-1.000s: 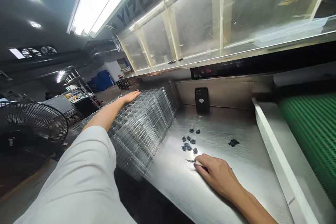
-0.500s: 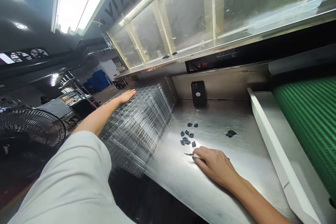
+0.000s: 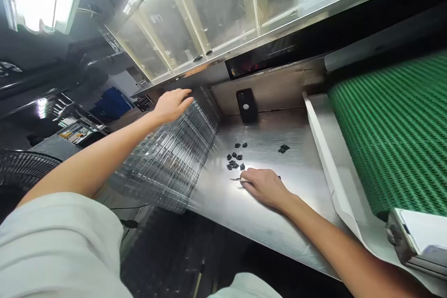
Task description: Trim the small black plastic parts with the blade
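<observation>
By the clear trays [image 3: 171,151], the left hand [image 3: 172,105] reaches out unclenched; the right hand [image 3: 264,185], palm-down, clasps a knife [image 3: 236,179].

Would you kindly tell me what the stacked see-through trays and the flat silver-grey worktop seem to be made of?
Stacked see-through trays: probably clear plastic, glossy, since light glints along their thin edges.
Flat silver-grey worktop: bare metal, perhaps stainless steel, satin, given its fine streaks and blurred reflections.

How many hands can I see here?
2. The left hand is at the top of the stack of clear trays, though contact is hard to tell. The right hand holds a small knife at the metal table, near small dark parts. No other hands show.
</observation>
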### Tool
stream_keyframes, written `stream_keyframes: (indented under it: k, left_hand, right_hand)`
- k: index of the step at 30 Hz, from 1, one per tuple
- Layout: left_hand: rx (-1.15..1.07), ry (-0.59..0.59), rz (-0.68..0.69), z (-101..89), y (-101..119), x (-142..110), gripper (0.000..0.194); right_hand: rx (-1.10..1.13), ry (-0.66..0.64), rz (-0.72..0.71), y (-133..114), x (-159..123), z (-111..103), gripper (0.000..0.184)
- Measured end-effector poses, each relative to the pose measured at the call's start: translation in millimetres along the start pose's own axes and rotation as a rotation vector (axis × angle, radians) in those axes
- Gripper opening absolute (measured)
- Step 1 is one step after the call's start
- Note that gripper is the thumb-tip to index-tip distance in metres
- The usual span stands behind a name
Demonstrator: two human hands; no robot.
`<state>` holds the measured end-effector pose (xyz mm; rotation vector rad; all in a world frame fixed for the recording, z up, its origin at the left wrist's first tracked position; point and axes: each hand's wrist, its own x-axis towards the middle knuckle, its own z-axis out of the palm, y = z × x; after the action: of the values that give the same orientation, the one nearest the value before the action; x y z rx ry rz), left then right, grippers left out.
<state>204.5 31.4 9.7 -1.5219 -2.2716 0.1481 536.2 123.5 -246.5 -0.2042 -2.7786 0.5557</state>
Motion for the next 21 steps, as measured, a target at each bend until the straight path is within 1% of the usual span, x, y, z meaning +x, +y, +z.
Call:
stream_keyframes:
  k: [1, 2, 3, 4, 5, 7, 9, 10, 12, 14, 17, 21]
  left_hand:
    - [-0.012, -0.009, 0.133, -4.0, 30, 8, 0.074]
    - [-0.027, -0.064, 0.260, -5.3, 63, 16, 0.072]
    - [-0.041, -0.143, 0.383, -3.4, 96, 22, 0.070]
    - [-0.052, -0.222, 0.491, 2.0, 129, 28, 0.068]
    - [-0.062, -0.267, 0.566, 10.4, 161, 31, 0.065]
    - [-0.075, -0.288, 0.670, 34.2, 218, 35, 0.059]
    - [-0.074, -0.296, 0.664, 61.6, 264, 34, 0.058]
    - [-0.076, -0.295, 0.648, 74.8, 282, 32, 0.059]
    - [-0.077, -0.301, 0.619, 97.8, 309, 27, 0.056]
    - [-0.083, -0.297, 0.611, 115.4, 325, 22, 0.050]
    - [-0.098, -0.279, 0.631, 133.1, 332, 15, 0.040]
    - [-0.119, -0.259, 0.664, 144.7, 329, 11, 0.037]
  right_hand:
    - [-0.007, -0.006, -0.001, 0, 0, 0, 0.017]
    - [-0.012, -0.011, -0.003, -1, 0, 0, 0.016]
    - [-0.015, -0.018, -0.005, -1, -1, -1, 0.015]
    - [-0.020, -0.026, -0.006, -2, -1, -1, 0.015]
    - [-0.026, -0.034, -0.006, -2, -1, -2, 0.014]
    - [-0.039, -0.054, -0.003, -3, -2, -4, 0.014]
    - [-0.048, -0.071, -0.006, -5, -3, -7, 0.015]
    - [-0.052, -0.075, -0.011, -5, -3, -8, 0.016]
    - [-0.063, -0.081, -0.021, -6, -4, -10, 0.017]
    - [-0.074, -0.081, -0.025, -6, -4, -10, 0.018]
    - [-0.071, -0.075, -0.034, -4, -4, -7, 0.019]
    - [-0.052, -0.056, -0.043, -1, -5, -2, 0.021]
